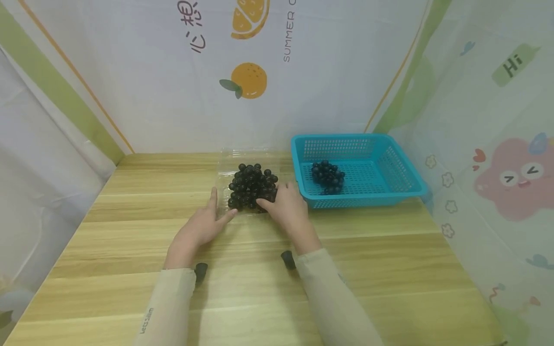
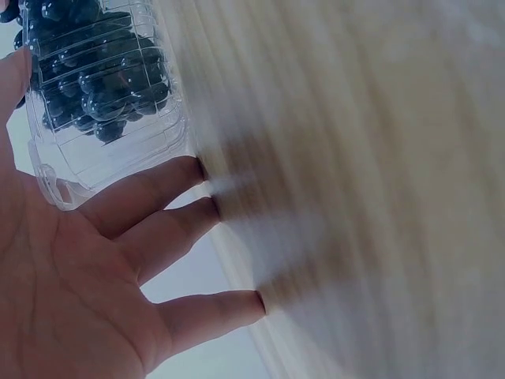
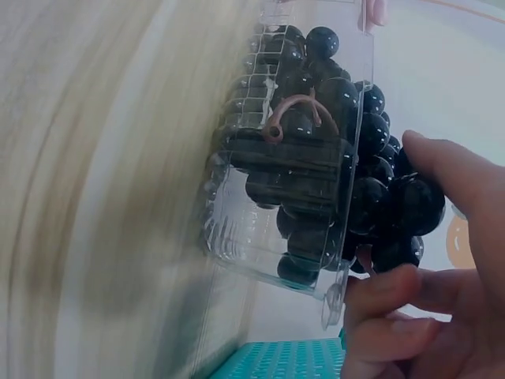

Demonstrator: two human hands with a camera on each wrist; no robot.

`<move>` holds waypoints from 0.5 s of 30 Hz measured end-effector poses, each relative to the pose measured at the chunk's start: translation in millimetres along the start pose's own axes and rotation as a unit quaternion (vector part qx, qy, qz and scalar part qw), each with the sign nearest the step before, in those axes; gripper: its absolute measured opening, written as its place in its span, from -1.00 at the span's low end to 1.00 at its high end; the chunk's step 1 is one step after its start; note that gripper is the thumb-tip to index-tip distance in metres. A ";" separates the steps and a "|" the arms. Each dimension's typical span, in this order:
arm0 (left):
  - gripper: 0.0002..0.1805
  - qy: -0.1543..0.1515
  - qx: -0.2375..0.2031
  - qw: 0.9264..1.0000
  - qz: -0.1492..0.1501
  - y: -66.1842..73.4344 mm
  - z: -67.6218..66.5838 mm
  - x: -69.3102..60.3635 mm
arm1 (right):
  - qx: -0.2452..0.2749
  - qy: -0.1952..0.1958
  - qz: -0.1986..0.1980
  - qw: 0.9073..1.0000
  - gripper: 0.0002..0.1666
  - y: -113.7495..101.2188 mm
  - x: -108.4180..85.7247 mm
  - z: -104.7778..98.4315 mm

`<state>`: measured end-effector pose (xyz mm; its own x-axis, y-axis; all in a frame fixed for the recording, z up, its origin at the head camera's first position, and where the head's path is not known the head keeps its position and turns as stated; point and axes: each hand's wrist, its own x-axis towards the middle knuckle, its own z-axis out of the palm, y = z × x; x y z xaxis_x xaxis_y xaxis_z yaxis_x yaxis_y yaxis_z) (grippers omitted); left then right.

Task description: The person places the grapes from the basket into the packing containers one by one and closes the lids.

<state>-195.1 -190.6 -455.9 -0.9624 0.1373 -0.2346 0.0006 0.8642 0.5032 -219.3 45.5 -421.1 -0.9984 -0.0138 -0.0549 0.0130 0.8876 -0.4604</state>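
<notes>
Dark grapes [image 1: 248, 185] fill a clear plastic box [image 2: 87, 162] on the table, heaped above its rim. My right hand [image 1: 289, 204] pinches grapes at the box's right end; in the right wrist view its thumb and curled fingers [image 3: 387, 292] lie on either side of them, and a brown stem [image 3: 296, 103] shows through the box wall. At the left end is my left hand [image 1: 203, 226], fingers straight and spread, fingertips on the tabletop and the thumb by the rim. Another small bunch of grapes [image 1: 327, 176] lies inside the blue basket [image 1: 359, 202].
The blue basket stands right of the box, near the back edge. A printed cloth [image 1: 173, 110] hangs behind the wooden table [image 1: 242, 298], with another printed cloth [image 1: 459, 158] along the right. Black pieces [image 1: 287, 259] sit beneath both wrists.
</notes>
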 end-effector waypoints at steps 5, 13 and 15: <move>0.20 -0.003 0.002 1.000 -0.001 -0.1 0.6 0.1 | -0.003 0.003 -0.002 1.000 0.01 0.2 1.9 1.0; 0.20 -0.007 -0.004 1.000 -0.001 -0.1 0.2 -0.4 | -0.021 0.010 -0.001 1.000 -0.10 -1.6 5.8 4.0; 0.20 -0.007 -0.003 1.000 -0.001 -0.3 0.0 -0.5 | -0.035 0.013 0.000 0.999 -0.17 -1.2 6.4 5.6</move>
<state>-194.6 -190.9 -455.9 -0.9585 0.1425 -0.2471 -0.0030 0.8612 0.5082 -225.4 41.8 -425.8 -0.9995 -0.0029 -0.0318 0.0099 0.9178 -0.3969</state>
